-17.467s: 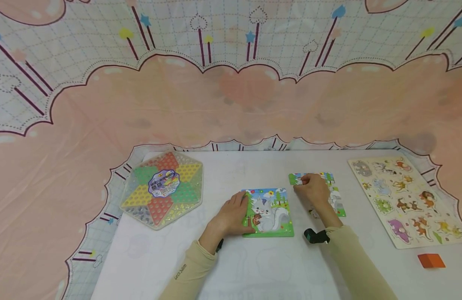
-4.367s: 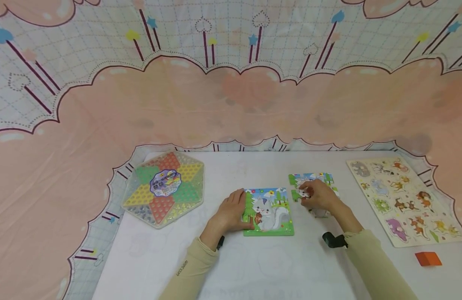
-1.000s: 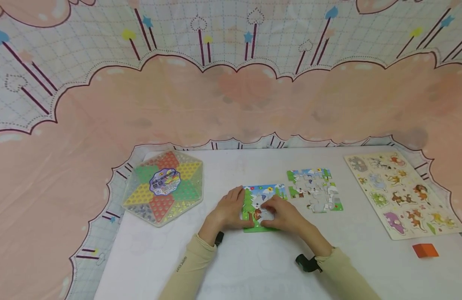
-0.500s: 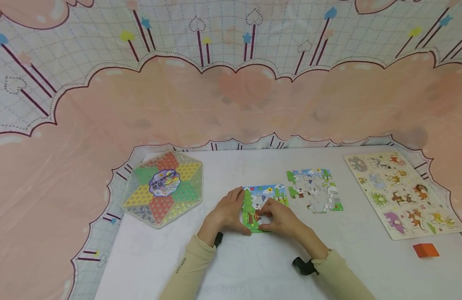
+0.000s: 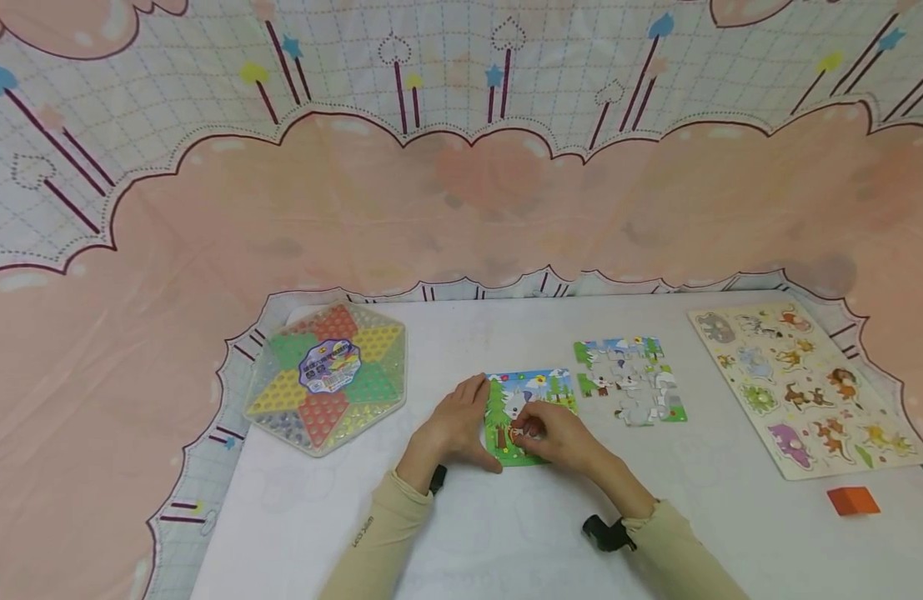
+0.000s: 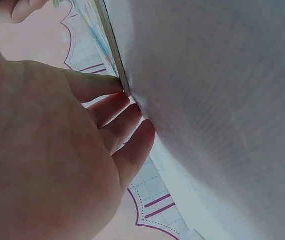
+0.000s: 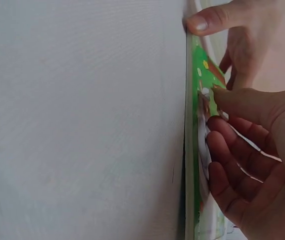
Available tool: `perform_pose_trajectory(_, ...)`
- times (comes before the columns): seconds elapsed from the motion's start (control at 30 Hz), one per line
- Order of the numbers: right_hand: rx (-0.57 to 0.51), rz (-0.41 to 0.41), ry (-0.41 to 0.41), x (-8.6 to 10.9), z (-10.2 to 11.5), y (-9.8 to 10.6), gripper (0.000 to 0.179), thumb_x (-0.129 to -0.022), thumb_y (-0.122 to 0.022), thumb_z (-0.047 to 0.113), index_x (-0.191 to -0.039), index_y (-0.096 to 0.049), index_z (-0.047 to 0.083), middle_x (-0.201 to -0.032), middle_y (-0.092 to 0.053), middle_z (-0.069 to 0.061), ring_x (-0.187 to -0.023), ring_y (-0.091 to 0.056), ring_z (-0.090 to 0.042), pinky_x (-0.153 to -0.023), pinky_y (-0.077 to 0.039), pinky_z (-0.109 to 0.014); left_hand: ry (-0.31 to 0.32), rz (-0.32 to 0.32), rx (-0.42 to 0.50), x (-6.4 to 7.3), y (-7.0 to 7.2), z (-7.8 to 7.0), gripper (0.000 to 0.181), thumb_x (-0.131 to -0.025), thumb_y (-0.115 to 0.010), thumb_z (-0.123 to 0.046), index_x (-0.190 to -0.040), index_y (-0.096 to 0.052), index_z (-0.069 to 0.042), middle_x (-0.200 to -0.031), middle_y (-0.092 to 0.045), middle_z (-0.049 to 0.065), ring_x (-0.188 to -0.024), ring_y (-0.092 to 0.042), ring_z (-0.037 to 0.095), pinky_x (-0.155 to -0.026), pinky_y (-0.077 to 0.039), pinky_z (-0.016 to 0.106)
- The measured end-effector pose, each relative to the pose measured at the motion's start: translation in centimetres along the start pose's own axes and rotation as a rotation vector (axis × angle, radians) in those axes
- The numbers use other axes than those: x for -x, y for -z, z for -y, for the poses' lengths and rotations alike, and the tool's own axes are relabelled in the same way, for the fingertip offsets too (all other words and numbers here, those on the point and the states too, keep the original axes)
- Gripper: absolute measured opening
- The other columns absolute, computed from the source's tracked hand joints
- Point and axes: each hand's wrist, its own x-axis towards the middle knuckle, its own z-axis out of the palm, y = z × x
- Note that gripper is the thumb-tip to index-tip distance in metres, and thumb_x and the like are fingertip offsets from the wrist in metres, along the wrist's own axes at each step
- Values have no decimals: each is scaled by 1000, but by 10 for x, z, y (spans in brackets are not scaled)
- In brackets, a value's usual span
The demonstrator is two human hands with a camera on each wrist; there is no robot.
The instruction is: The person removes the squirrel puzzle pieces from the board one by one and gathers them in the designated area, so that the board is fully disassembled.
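Note:
A square jigsaw puzzle board point(image 5: 499, 400) with a grey squirrel scene lies flat mid-table. My left hand point(image 5: 455, 427) rests along its left side, fingers extended and touching the edge in the left wrist view, thumb by the near left corner. My right hand point(image 5: 562, 435) is over the board's lower middle, thumb and fingertips pinching a small puzzle piece point(image 7: 221, 114) at the picture's surface; most of the piece is hidden by the fingers. To the right, several joined puzzle pieces point(image 5: 634, 379) form part of the same picture, with a gap at their near left corner.
A hexagonal Chinese checkers set point(image 5: 371, 383) in clear plastic lies at the left. On the right is a wooden animal peg puzzle point(image 5: 776, 375), with an orange block point(image 5: 853, 501) in front. A patterned cloth point(image 5: 461, 217) hangs behind the white table point(image 5: 506, 533).
The right hand has moved from the joined pieces on the right to the board and slid slightly nearer; its fingers have closed on a piece. The left thumb has shifted to the board's near corner.

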Motion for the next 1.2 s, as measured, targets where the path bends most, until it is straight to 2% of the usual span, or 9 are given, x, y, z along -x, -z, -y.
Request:
perform_pose_trajectory(0.2,-117,13,-14,0,-2,1,6,-89,-72,9,-93,-68,7,-82,-63,5,-74,-58,-8,-67,-51,-24,-14,-6,0,1,1,0,131,-59,-90,-54,-153,-22,5,-159,-20,19,-147,-20,33,-116,-27,44)
perform_pose_trajectory(0.33,-158,13,-28,0,-4,1,6,-90,-71,7,-95,-69,6,-84,-63,3,-75,-58,-10,-67,-51,-24,-27,-5,1,2,1,0,130,-60,-90,-55,-153,-22,5,-159,-19,19,-147,-19,32,-116,-26,45)
perform_pose_trajectory(0.6,-183,-4,-44,0,-5,3,7,-90,-69,5,-98,-69,5,-85,-64,1,-76,-59,-13,-68,-51,-25,-41,-7,-18,2,1,3,129,-60,-88,-57,-153,-24,4,-160,-19,19,-147,-20,32,-115,-27,46)
perform_pose_trajectory(0.97,-190,-105,-39,3,-8,9,14,-88,-72,5,-101,-68,3,-84,-66,-1,-74,-60,-12,-67,-53,-25,-24,-18,-26,3,3,3,124,-63,-85,-59,-154,-25,1,-159,-20,20,-147,-18,36,-115,-25,49)
perform_pose_trajectory(1.2,-224,-152,-38,5,-12,10,9,-87,-73,5,-96,-69,3,-82,-67,-1,-70,-60,-10,-64,-53,-24,-22,-15,-28,2,3,3,122,-65,-85,-58,-154,-26,0,-159,-20,20,-147,-18,36,-115,-25,48)
